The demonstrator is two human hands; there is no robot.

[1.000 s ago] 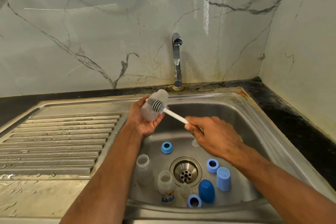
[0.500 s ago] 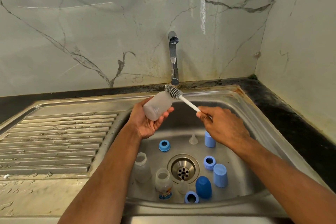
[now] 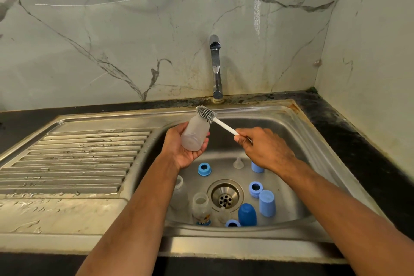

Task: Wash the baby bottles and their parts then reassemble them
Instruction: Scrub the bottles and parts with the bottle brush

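The left hand (image 3: 186, 148) cradles a frosted bottle (image 3: 195, 134) over the sink (image 3: 298, 123), fingers and thumb curled around its body, the base low against the palm and the open neck tilted up and away from the wrist. At that neck, just beyond the fingertips, sits the grey bristled head of the bottle brush (image 3: 207, 114); it lies at the mouth, not down inside, though whether bristles touch the rim is hard to tell. Its white handle slants down to the right hand (image 3: 265, 149), which pinches the handle's end between thumb and curled fingers.

Below the left hand, on the sink floor, lie a blue collar ring (image 3: 204, 168) and, nearer the person, two more clear bottles (image 3: 200, 206) standing upright. Under the right hand a clear teat (image 3: 238, 163) and a pale blue cap (image 3: 257, 167) sit close together; closer in, beside the drain (image 3: 225, 195), are another ring, a pale cap, a dark blue cap (image 3: 247, 214) and a third ring. The tap (image 3: 215, 67) above shows no running water.

The step in hand looks like scrubbing the first bottle, with the rest unwashed. The next move calls for lining the brush head up with the narrow neck, pushing it in and twisting, while the left hand holds firm against a slippery wall
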